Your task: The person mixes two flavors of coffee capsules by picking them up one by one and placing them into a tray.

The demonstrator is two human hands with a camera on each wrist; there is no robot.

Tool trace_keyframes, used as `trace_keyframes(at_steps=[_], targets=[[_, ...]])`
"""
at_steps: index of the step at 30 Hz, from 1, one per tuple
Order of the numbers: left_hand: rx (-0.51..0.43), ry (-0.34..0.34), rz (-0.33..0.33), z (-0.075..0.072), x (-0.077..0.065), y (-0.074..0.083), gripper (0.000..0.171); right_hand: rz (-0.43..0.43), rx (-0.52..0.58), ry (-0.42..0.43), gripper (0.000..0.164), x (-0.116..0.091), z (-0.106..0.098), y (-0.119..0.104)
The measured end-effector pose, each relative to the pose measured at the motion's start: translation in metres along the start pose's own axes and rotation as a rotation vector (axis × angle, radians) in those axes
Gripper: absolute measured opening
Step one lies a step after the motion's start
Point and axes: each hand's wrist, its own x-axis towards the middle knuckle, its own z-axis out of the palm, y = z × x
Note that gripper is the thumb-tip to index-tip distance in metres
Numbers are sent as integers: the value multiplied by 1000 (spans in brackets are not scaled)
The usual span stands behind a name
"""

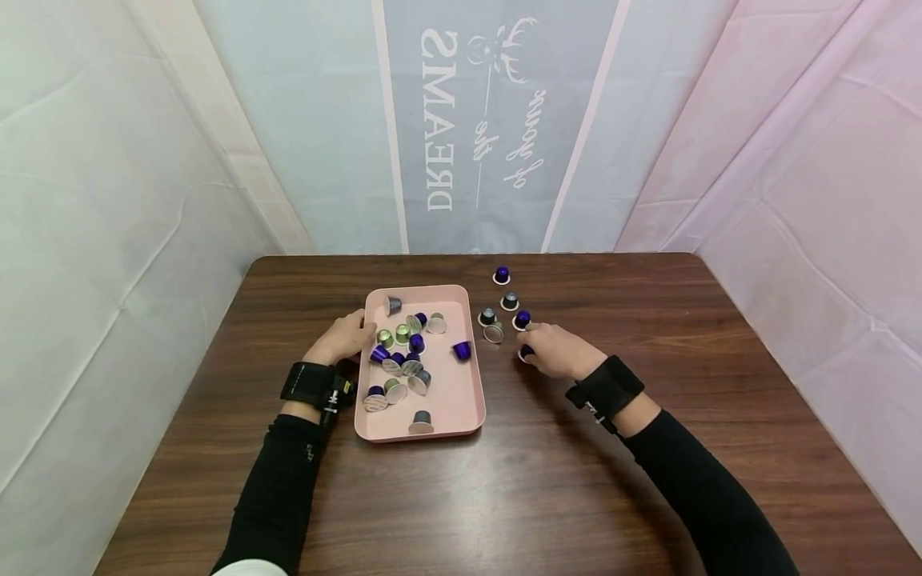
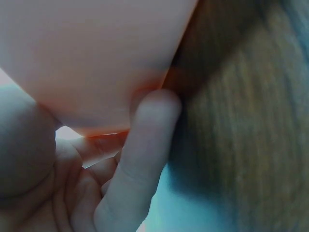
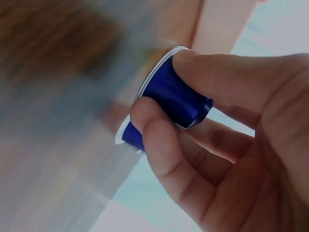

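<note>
My left hand point(image 1: 344, 338) grips the left rim of a pink tray point(image 1: 450, 408); in the left wrist view the thumb point(image 2: 145, 140) presses along the tray's wall, the other fingers behind it. Inside the tray lie several coffee capsules in purple, green and grey, some on their sides. To the right of the tray, my right hand point(image 1: 558, 350) pinches a dark blue coffee capsule point(image 3: 171, 94) between thumb and fingers, its silver rim turned away from the palm. Just beyond those fingers stands another blue capsule point(image 1: 522, 319).
Between the tray and my right hand, grey capsules point(image 1: 510, 301) stand on the wooden table point(image 1: 576, 496), and a green one point(image 1: 493, 333) lies tipped over. A purple capsule point(image 1: 502, 274) stands near the table's back edge. A printed curtain point(image 1: 497, 224) hangs behind.
</note>
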Motion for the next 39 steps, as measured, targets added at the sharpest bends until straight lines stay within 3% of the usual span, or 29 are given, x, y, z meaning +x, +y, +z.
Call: trace_keyframes(at_steps=[7,14,23,29,35,39], targets=[[1,0,-5,-1,0,-3,45,-65,27,34,17,18,-17,-19],[-14,2,0,0,-3,-1,46,-97,-1,80,4,45,-35,-36],[17,0,4,0,0,-1,46,-126,27,66,7,76,-50,-51],[18,4,10,0,-1,-1,45,-85,42,34,7,99,-49,-57],[4,4,31,-1,-3,0,44,-26,30,-42,15,119,-45,-59],[-22,1,12,-1,-2,0,43,-8,7,-46,22,127,-43,-58]])
